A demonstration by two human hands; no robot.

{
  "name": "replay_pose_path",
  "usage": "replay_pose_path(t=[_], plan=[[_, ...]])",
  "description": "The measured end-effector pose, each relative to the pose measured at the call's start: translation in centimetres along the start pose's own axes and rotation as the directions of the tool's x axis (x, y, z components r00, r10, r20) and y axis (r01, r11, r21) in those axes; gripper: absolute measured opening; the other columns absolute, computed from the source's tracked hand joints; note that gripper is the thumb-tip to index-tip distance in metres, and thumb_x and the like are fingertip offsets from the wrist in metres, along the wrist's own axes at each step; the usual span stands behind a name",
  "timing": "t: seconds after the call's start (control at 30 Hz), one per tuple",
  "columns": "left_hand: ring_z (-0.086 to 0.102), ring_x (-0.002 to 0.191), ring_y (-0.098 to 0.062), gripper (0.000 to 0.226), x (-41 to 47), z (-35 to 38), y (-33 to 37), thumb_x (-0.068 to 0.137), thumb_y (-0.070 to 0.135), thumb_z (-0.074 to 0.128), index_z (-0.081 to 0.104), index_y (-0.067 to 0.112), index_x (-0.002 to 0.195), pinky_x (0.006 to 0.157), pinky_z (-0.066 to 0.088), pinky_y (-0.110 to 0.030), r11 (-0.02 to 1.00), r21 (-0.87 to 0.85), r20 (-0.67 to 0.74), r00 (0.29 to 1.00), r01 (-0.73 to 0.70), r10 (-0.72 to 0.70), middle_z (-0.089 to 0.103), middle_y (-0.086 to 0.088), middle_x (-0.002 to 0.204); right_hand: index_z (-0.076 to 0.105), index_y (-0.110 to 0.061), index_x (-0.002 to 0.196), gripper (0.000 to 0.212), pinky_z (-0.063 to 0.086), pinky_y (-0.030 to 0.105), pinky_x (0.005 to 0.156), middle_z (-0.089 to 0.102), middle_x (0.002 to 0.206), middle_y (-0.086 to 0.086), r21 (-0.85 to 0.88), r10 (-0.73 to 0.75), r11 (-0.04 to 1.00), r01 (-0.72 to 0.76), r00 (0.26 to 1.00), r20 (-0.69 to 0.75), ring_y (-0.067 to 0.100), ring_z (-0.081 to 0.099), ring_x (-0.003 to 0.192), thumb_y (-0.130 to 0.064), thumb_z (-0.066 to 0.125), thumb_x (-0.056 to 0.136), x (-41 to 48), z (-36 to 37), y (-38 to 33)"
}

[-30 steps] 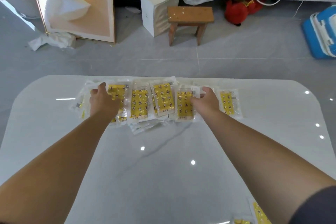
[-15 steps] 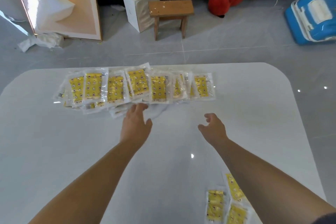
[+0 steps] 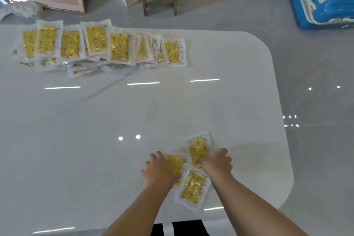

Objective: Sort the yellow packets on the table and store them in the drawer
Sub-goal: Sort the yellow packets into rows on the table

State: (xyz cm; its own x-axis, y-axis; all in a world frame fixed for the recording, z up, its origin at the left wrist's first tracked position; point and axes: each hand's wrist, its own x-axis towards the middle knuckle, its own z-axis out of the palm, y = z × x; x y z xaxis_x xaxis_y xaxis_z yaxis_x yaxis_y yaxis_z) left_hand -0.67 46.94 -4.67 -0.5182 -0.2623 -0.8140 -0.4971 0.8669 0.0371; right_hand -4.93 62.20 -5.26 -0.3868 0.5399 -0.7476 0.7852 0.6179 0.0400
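Low and right of centre in the head view, I am seeing the left hand [image 3: 160, 168] and right hand [image 3: 218, 163] curling their fingers [image 3: 158, 156] over three loose yellow packets [image 3: 193, 188] near the table [image 3: 95, 140] edge. Whether they are pinching, I cannot tell. The main row of packets [image 3: 95, 44] is lying at upper left. I am worrying that the slick wrappers are going to slide off that glossy edge. No drawer is showing.

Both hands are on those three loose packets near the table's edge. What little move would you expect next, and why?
Probably drawing the three together into one stack. The left hand rests on the left packet, the right hand on the far packet, and the near packet lies tilted between the forearms, all fanned and overlapping, apart from the long row across the table.
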Motion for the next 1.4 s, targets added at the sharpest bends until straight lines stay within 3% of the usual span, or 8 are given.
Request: replay_pose_path(t=[0.27,0.47,0.67,0.77,0.97,1.1,1.2,1.4], plan=[[0.039,0.116,-0.022,0.118,-0.8,4.5,4.0,0.062,0.078,0.063,0.010,0.012,0.144,0.086,0.045,-0.037,0.985,0.166,-0.115,0.993,0.038,-0.018,0.030,-0.002,0.130,0.040,-0.018,0.126,0.069,0.039,0.041,0.091,0.052,0.124,0.003,-0.176,-0.268,0.955,0.240,0.950,-0.158,0.025,0.051,0.118,-0.053,0.072,0.077,1.7,1.5,-0.9],[0.051,0.106,-0.018,0.087,0.3,4.8,4.1,0.065,0.068,0.071,0.033,0.015,0.122,0.087,0.039,-0.031,0.990,0.143,-0.174,0.985,0.015,0.010,0.048,0.000,0.116,0.054,-0.019,0.090,0.040,0.050,0.034,0.076,0.059,0.101,0.003,-0.131,-0.360,0.927,0.352,0.932,-0.040,0.024,0.062,0.091,-0.048,0.077,0.074,4.1,1.6,-0.4],[0.062,0.088,-0.018,0.035,2.0,3.4,2.2,0.075,0.044,0.075,0.053,0.022,0.091,0.079,0.047,-0.030,0.978,-0.206,-0.077,0.996,0.038,-0.055,0.062,0.004,0.095,0.049,-0.019,0.096,0.028,0.046,0.031,0.072,0.058,0.089,-0.004,-0.091,-0.394,0.918,0.387,0.915,-0.081,0.020,0.060,0.086,-0.032,0.071,0.085,4.2,1.1,0.0],[0.062,0.077,-0.018,0.029,2.6,2.6,0.7,0.074,0.036,0.077,0.054,0.019,0.083,0.062,0.050,-0.028,0.925,-0.379,-0.050,0.998,0.025,-0.047,0.062,0.004,0.082,0.054,-0.018,0.099,0.031,0.050,0.035,0.078,0.061,0.092,-0.004,-0.066,-0.339,0.940,0.335,0.939,-0.063,0.021,0.063,0.090,-0.036,0.073,0.082,4.5,1.4,-0.1],[0.067,0.073,-0.015,0.019,4.1,-1.7,-3.8,0.072,0.025,0.082,0.067,0.019,0.083,0.065,0.055,-0.029,0.762,-0.648,-0.021,1.000,-0.004,-0.013,0.069,0.003,0.076,0.061,-0.016,0.095,0.019,0.042,0.027,0.061,0.064,0.089,-0.003,0.100,-0.339,0.937,0.335,0.940,0.030,0.017,0.059,0.080,-0.026,0.071,0.083,4.8,0.7,-0.9],[0.069,0.072,-0.020,0.008,4.6,-6.6,-6.1,0.078,0.018,0.078,0.070,0.019,0.078,0.064,0.056,-0.031,0.603,-0.798,-0.015,1.000,0.004,-0.026,0.072,-0.002,0.077,0.060,-0.011,0.094,0.011,0.043,0.024,0.059,0.063,0.084,-0.001,0.381,-0.455,0.836,0.396,0.887,0.077,0.016,0.060,0.077,-0.017,0.067,0.087,2.6,-0.6,-3.8],[0.069,0.073,-0.022,0.007,5.3,-11.2,-7.9,0.080,0.016,0.076,0.070,0.016,0.081,0.062,0.054,-0.029,0.487,-0.873,-0.053,0.998,-0.024,-0.045,0.072,-0.002,0.078,0.065,-0.005,0.106,0.015,0.057,0.038,0.080,0.073,0.099,0.009,0.754,-0.483,0.643,0.133,0.835,0.265,0.025,0.070,0.093,-0.008,0.063,0.092,0.6,-2.4,-7.4],[0.072,0.083,-0.030,0.016,7.3,-20.7,-10.4,0.078,0.015,0.078,0.070,0.009,0.091,0.078,0.058,-0.045,0.322,-0.945,-0.048,0.997,-0.063,0.056,0.075,-0.011,0.089,0.064,-0.004,0.114,0.021,0.054,0.046,0.088,0.071,0.112,0.015,0.754,-0.594,0.656,-0.045,0.585,0.552,0.030,0.068,0.103,-0.007,0.054,0.096,-5.4,-1.9,-18.1]])
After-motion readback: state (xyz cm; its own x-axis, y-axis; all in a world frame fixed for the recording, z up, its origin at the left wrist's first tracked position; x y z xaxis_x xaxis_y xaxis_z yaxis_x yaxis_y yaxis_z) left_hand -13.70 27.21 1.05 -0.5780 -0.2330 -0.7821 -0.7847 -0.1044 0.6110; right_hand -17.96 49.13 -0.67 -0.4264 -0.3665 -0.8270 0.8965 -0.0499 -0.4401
